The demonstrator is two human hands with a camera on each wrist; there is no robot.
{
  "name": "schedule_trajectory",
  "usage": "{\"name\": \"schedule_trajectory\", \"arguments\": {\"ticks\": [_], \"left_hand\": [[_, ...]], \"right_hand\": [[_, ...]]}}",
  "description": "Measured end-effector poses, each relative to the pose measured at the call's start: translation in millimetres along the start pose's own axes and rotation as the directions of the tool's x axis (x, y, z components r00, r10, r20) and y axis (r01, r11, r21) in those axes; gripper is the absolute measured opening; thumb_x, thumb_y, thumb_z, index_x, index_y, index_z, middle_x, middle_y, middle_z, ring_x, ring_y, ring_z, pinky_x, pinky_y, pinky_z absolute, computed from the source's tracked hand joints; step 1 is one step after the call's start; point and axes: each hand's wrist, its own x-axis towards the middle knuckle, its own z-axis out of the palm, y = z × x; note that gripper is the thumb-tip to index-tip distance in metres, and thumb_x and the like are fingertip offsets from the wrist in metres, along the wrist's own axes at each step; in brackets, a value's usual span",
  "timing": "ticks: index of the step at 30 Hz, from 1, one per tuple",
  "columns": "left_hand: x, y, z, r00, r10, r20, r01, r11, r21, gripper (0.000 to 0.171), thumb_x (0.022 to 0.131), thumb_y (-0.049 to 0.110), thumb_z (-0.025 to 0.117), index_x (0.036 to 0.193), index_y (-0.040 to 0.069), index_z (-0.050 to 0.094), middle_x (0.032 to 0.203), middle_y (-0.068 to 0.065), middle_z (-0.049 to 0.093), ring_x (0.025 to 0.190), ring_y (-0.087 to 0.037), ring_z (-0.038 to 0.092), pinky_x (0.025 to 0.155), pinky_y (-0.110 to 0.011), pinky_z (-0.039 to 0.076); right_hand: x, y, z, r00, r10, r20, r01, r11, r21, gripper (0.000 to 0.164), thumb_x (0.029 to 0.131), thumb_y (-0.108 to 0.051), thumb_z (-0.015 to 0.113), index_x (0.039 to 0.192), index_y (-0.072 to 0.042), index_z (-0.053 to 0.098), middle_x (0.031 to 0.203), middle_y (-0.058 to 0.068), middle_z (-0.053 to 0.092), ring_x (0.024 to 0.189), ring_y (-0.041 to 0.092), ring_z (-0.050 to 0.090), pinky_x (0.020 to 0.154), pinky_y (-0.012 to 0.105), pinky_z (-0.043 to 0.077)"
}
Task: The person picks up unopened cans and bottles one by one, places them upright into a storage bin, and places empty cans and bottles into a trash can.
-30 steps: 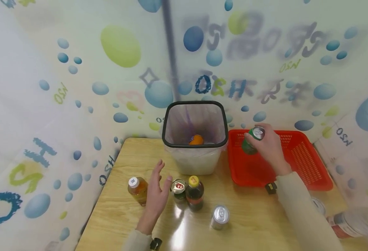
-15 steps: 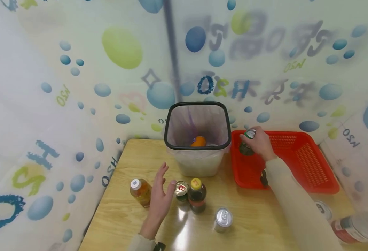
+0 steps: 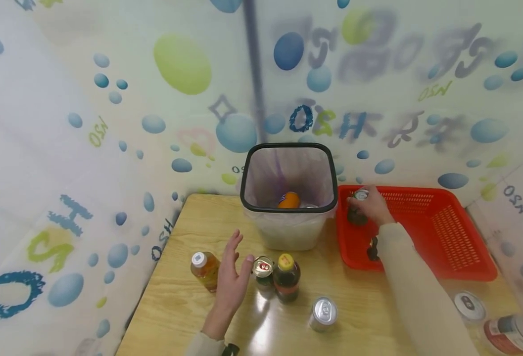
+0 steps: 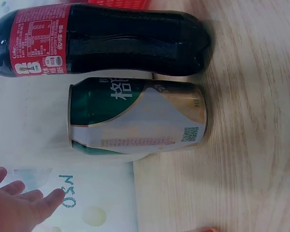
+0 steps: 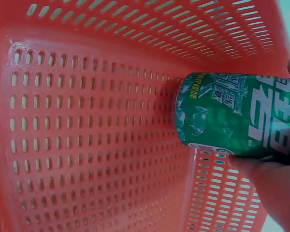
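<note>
Red perforated basket (image 3: 435, 232), person's right | left hand (image 3: 230, 284), fingers extended, well apart from basket | right hand (image 3: 374, 206), nearer, gripping green soda can (image 5: 215, 113) | can inside basket's left end, between right thumb and fingers, long axis near upright, base contact unclear

Tight little corner, this, screened off like a booth! Pale printed sheeting (image 3: 132, 44) closes in behind, left and right, blue and green bubbles all over it, a shower-curtain sort of print, and there's big H2O lettering (image 3: 352, 125) running back to front! A dark upright band (image 3: 253, 59) cuts down the rear. Tucked right into the corner sits a wood-grain bench (image 3: 167, 291), carrying a lined bin (image 3: 290, 230) and a red basket (image 3: 448, 237). Home, lab or office beyond the sheeting? Can't tell from here!
</note>
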Motion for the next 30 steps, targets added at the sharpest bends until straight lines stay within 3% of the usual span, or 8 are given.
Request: {"name": "schedule_trajectory", "arguments": {"ticks": [8, 21, 26, 30], "left_hand": [[-3.0, -1.0, 0.6, 1.000, -0.007, -0.005, 0.007, 1.000, -0.003, 0.053, 0.102, 0.014, 0.062, 0.152, 0.006, 0.048, 0.163, -0.010, 0.040, 0.146, -0.032, 0.041, 0.110, -0.062, 0.042], [-6.1, 2.3, 1.7, 1.000, -0.002, 0.000, 0.002, 1.000, -0.009, 0.053, 0.102, 0.013, 0.061, 0.152, 0.002, 0.046, 0.162, -0.015, 0.040, 0.145, -0.035, 0.042, 0.109, -0.062, 0.043], [-7.4, 5.2, 1.7, 1.000, 0.005, 0.001, -0.005, 1.000, -0.010, 0.054, 0.102, 0.014, 0.060, 0.152, 0.002, 0.046, 0.162, -0.015, 0.040, 0.145, -0.035, 0.042, 0.109, -0.062, 0.043], [-8.6, 6.3, 3.2, 1.000, 0.009, 0.009, -0.009, 1.000, -0.018, 0.054, 0.102, 0.014, 0.059, 0.153, 0.002, 0.045, 0.163, -0.015, 0.039, 0.146, -0.036, 0.041, 0.110, -0.062, 0.042]], "right_hand": [[3.6, 5.9, 4.0, 0.998, -0.002, 0.059, 0.001, 1.000, 0.009, 0.077, 0.098, -0.028, 0.071, 0.151, -0.002, 0.022, 0.139, 0.025, 0.046, 0.116, 0.043, 0.057, 0.105, 0.056, 0.050], [-6.2, 8.1, -2.4, 0.989, -0.018, 0.147, 0.027, 0.998, -0.058, 0.087, 0.098, -0.040, 0.071, 0.154, -0.003, 0.016, 0.143, 0.026, 0.044, 0.122, 0.044, 0.057, 0.107, 0.059, 0.047], [-13.4, -4.4, -10.0, 0.994, -0.038, 0.101, 0.046, 0.996, -0.078, 0.090, 0.101, -0.051, 0.061, 0.161, -0.002, 0.016, 0.154, 0.027, 0.036, 0.135, 0.048, 0.041, 0.111, 0.066, 0.039], [-31.1, -25.8, -13.9, 0.998, -0.065, 0.020, 0.066, 0.995, -0.080, 0.082, 0.105, -0.050, 0.052, 0.160, 0.002, 0.021, 0.156, 0.030, 0.035, 0.135, 0.050, 0.040, 0.112, 0.067, 0.037]]}}
